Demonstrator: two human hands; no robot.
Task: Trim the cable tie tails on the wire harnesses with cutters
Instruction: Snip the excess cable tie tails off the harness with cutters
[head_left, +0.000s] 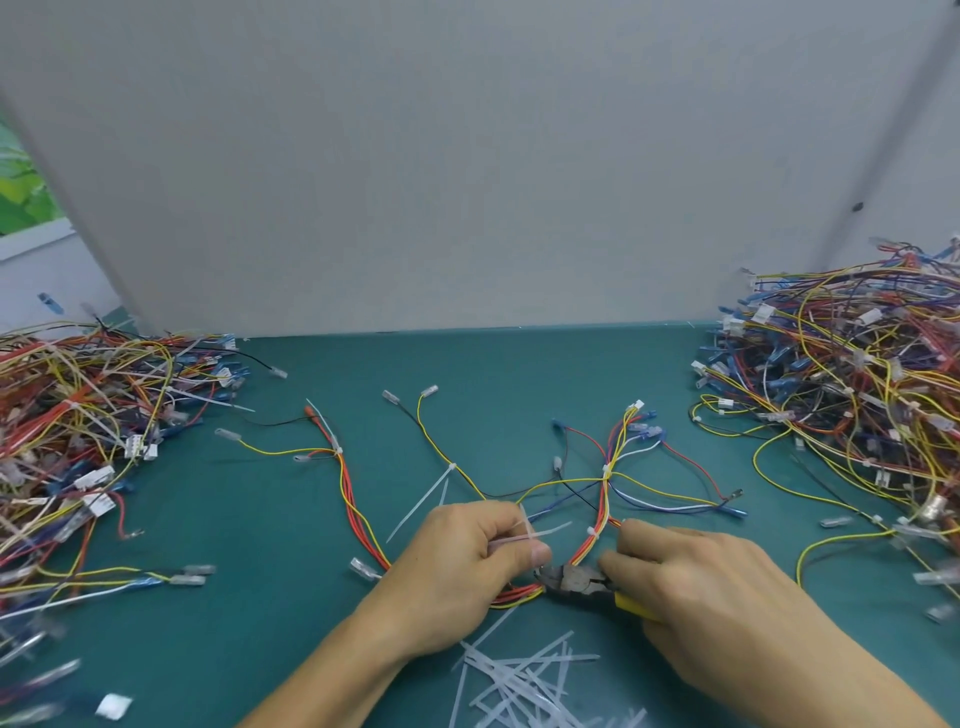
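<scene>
A wire harness of red, yellow, orange and blue wires lies spread on the green table in front of me. My left hand pinches a white cable tie tail between thumb and fingers, over the harness bundle. My right hand grips the cutters by their yellow handles. The dark jaws point left and sit at the bundle just below my left thumb. Another uncut tail sticks out from a tie further left on the harness.
A large pile of harnesses covers the left of the table and another pile the right. Several cut tie tails lie scattered near the front edge between my forearms. A grey partition wall stands behind.
</scene>
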